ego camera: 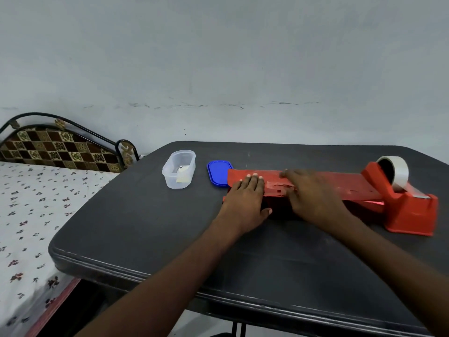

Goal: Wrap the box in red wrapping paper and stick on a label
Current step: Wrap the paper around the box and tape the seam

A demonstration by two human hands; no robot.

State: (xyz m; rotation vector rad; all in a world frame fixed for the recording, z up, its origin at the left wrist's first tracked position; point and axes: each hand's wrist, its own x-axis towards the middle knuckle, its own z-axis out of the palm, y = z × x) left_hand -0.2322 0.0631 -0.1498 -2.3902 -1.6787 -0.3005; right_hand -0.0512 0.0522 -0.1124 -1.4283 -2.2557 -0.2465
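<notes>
Pressing flat with both hands, I see my left hand (245, 200) and right hand (313, 198) lying with straight fingers on the red wrapping paper (335, 184) folded over the box (281, 214) mid-tabletop (145, 227), gripping nothing. One red tape dispenser (410, 207) touches the paper's right end. One blue lid (218, 172) sits just left, one clear container (179, 169) beyond it. One bed (29, 203) stands alongside.
</notes>
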